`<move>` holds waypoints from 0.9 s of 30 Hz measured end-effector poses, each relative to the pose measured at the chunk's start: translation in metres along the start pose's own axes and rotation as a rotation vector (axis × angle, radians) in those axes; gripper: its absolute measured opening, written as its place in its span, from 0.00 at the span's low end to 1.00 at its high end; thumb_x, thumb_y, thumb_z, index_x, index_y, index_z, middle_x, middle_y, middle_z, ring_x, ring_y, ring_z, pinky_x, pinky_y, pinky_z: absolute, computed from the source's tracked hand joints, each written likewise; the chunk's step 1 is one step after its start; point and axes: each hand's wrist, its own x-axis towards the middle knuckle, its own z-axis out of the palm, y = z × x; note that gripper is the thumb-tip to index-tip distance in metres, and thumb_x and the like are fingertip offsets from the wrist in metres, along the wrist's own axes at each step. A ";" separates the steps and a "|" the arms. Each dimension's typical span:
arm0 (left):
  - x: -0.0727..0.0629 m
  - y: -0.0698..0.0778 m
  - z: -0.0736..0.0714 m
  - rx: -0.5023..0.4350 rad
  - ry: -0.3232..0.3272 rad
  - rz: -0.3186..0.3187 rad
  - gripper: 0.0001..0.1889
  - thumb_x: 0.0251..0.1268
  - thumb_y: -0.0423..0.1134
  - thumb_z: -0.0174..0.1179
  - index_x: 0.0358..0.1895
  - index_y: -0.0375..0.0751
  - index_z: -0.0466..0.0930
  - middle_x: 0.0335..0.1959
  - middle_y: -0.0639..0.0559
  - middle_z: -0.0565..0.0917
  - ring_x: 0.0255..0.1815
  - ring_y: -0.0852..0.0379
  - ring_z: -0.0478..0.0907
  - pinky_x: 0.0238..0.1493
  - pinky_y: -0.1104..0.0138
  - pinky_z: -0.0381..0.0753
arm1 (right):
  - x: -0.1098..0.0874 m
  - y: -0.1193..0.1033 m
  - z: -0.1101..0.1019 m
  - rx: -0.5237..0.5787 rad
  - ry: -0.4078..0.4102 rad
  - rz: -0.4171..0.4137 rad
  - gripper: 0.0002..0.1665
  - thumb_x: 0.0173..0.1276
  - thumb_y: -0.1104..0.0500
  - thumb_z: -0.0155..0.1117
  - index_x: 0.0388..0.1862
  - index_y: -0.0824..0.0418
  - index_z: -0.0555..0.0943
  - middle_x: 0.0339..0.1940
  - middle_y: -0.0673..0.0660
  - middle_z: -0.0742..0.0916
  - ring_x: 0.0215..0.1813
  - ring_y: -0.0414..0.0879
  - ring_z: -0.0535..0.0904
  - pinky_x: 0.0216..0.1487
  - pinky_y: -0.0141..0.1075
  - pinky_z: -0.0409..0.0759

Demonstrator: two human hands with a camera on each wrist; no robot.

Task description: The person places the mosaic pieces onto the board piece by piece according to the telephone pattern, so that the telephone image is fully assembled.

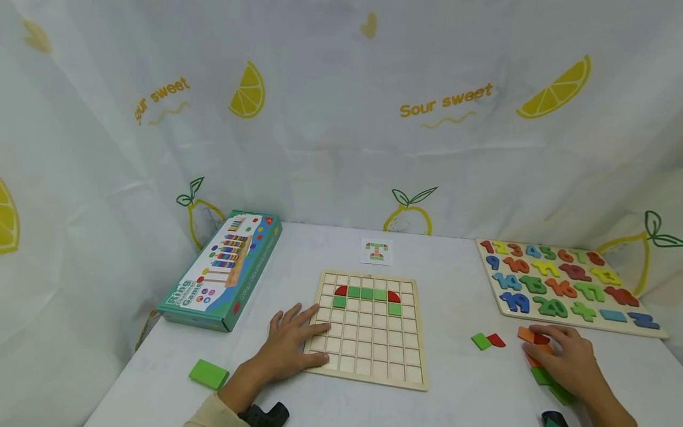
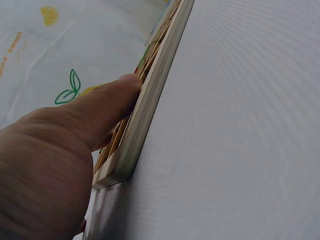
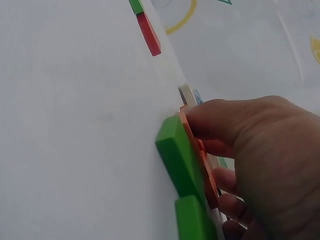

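Observation:
My left hand (image 1: pixel 290 344) lies with spread fingers on the left edge of a wooden grid board (image 1: pixel 368 382). In the left wrist view its thumb (image 2: pixel 117 95) rests along the board's rim (image 2: pixel 145 115). Red quarter-round pieces (image 1: pixel 393 296) and green squares (image 1: pixel 367 293) form an arch in the upper cells. On the right, my right hand (image 1: pixel 573 362) bends over a loose pile of orange (image 1: pixel 525 334), red (image 1: pixel 541 339) and green pieces (image 3: pixel 180 155). Its fingertips touch the pile around the red piece; I cannot tell whether they pinch it.
A green square (image 1: pixel 481 341) and a red piece (image 1: pixel 496 340) lie left of the pile. Behind it is a number puzzle board (image 1: pixel 571 281). A pattern card (image 1: pixel 376 251) lies beyond the grid. At left are a box (image 1: pixel 224 267) and a green block (image 1: pixel 208 374).

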 end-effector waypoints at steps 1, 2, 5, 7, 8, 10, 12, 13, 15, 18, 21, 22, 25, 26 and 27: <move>0.000 0.000 0.000 0.000 -0.002 -0.003 0.33 0.55 0.66 0.62 0.62 0.55 0.78 0.73 0.50 0.61 0.73 0.36 0.49 0.62 0.36 0.39 | 0.000 -0.001 0.001 -0.005 0.008 0.004 0.32 0.64 0.48 0.67 0.53 0.74 0.76 0.50 0.79 0.69 0.52 0.78 0.57 0.43 0.69 0.66; 0.000 0.000 0.000 0.002 -0.005 -0.006 0.33 0.55 0.66 0.62 0.62 0.55 0.78 0.73 0.50 0.61 0.73 0.37 0.49 0.62 0.36 0.39 | 0.000 -0.001 0.002 -0.008 0.012 0.010 0.31 0.64 0.48 0.67 0.53 0.74 0.77 0.50 0.79 0.68 0.52 0.78 0.56 0.43 0.69 0.65; 0.001 0.000 -0.001 0.007 -0.007 -0.011 0.33 0.54 0.66 0.62 0.62 0.55 0.78 0.73 0.50 0.61 0.73 0.37 0.49 0.63 0.36 0.39 | 0.001 -0.004 0.004 -0.029 0.030 0.018 0.27 0.64 0.51 0.67 0.50 0.72 0.78 0.50 0.78 0.67 0.52 0.78 0.56 0.43 0.68 0.64; 0.001 0.001 -0.001 0.006 -0.007 -0.011 0.33 0.54 0.66 0.63 0.62 0.55 0.78 0.73 0.50 0.61 0.73 0.37 0.49 0.63 0.36 0.39 | 0.001 -0.006 0.004 -0.034 0.029 0.036 0.25 0.64 0.52 0.67 0.49 0.73 0.78 0.50 0.79 0.66 0.52 0.78 0.56 0.44 0.67 0.63; 0.001 0.001 -0.002 0.004 -0.007 -0.010 0.33 0.54 0.65 0.63 0.62 0.55 0.78 0.73 0.50 0.61 0.73 0.37 0.49 0.63 0.37 0.38 | 0.001 -0.006 0.004 -0.038 0.029 0.040 0.25 0.64 0.53 0.67 0.48 0.73 0.78 0.50 0.79 0.66 0.52 0.77 0.56 0.45 0.67 0.62; 0.000 0.002 -0.002 0.000 -0.004 -0.006 0.33 0.54 0.65 0.63 0.62 0.55 0.79 0.74 0.50 0.61 0.73 0.37 0.48 0.63 0.37 0.38 | 0.001 -0.007 0.004 -0.046 0.035 0.040 0.23 0.65 0.55 0.66 0.46 0.75 0.77 0.50 0.79 0.66 0.52 0.76 0.56 0.45 0.67 0.62; 0.000 0.003 -0.002 -0.005 -0.003 -0.003 0.32 0.54 0.64 0.64 0.62 0.55 0.79 0.74 0.49 0.61 0.73 0.37 0.48 0.63 0.37 0.38 | 0.000 -0.008 0.005 -0.057 0.049 0.036 0.23 0.65 0.56 0.67 0.45 0.76 0.77 0.50 0.79 0.66 0.52 0.75 0.57 0.46 0.67 0.60; 0.000 0.003 -0.002 -0.006 -0.003 -0.001 0.32 0.54 0.64 0.64 0.62 0.55 0.79 0.74 0.49 0.61 0.73 0.36 0.48 0.63 0.37 0.38 | -0.001 -0.008 0.005 -0.066 0.064 0.026 0.22 0.64 0.56 0.67 0.44 0.76 0.77 0.49 0.79 0.67 0.51 0.75 0.57 0.45 0.67 0.61; 0.000 0.003 -0.002 -0.007 -0.001 0.000 0.32 0.55 0.64 0.64 0.62 0.55 0.79 0.74 0.49 0.61 0.73 0.36 0.48 0.63 0.38 0.38 | -0.003 -0.008 0.005 -0.074 0.103 0.000 0.21 0.64 0.57 0.67 0.43 0.76 0.77 0.47 0.78 0.68 0.50 0.74 0.58 0.46 0.66 0.59; 0.000 0.002 -0.001 -0.006 -0.002 -0.001 0.32 0.55 0.64 0.64 0.62 0.55 0.78 0.74 0.49 0.61 0.73 0.37 0.48 0.63 0.38 0.37 | -0.004 -0.010 0.006 -0.083 0.176 -0.047 0.19 0.64 0.60 0.67 0.43 0.76 0.77 0.43 0.75 0.72 0.47 0.70 0.63 0.45 0.64 0.63; 0.000 0.001 0.000 -0.004 -0.004 -0.004 0.32 0.54 0.64 0.64 0.62 0.55 0.78 0.74 0.50 0.61 0.73 0.37 0.48 0.63 0.38 0.38 | -0.005 -0.012 0.006 -0.081 0.232 -0.085 0.17 0.63 0.64 0.67 0.42 0.76 0.77 0.35 0.68 0.79 0.39 0.63 0.71 0.40 0.57 0.73; 0.000 0.001 0.000 -0.004 -0.005 -0.005 0.32 0.54 0.64 0.64 0.62 0.55 0.78 0.74 0.50 0.61 0.73 0.37 0.48 0.63 0.38 0.38 | -0.005 -0.012 0.007 -0.085 0.259 -0.103 0.16 0.62 0.65 0.68 0.42 0.76 0.77 0.32 0.66 0.81 0.35 0.59 0.73 0.36 0.52 0.75; 0.000 0.001 -0.001 -0.003 -0.007 -0.008 0.32 0.55 0.64 0.63 0.62 0.55 0.78 0.74 0.50 0.60 0.73 0.37 0.48 0.63 0.38 0.37 | -0.006 -0.012 0.009 -0.089 0.318 -0.132 0.11 0.59 0.68 0.68 0.38 0.75 0.79 0.25 0.61 0.83 0.28 0.54 0.76 0.27 0.39 0.76; 0.000 0.001 -0.001 -0.003 -0.008 -0.008 0.32 0.55 0.64 0.63 0.62 0.55 0.78 0.74 0.50 0.60 0.73 0.37 0.48 0.63 0.38 0.37 | -0.006 -0.012 0.010 -0.088 0.333 -0.142 0.10 0.59 0.68 0.68 0.37 0.74 0.80 0.25 0.61 0.84 0.27 0.53 0.77 0.25 0.35 0.74; 0.000 0.002 -0.001 -0.003 -0.007 -0.008 0.32 0.55 0.64 0.63 0.62 0.55 0.78 0.74 0.50 0.61 0.73 0.37 0.48 0.63 0.38 0.37 | -0.006 -0.012 0.010 -0.087 0.334 -0.139 0.10 0.59 0.68 0.68 0.38 0.73 0.80 0.25 0.61 0.84 0.27 0.52 0.76 0.24 0.33 0.72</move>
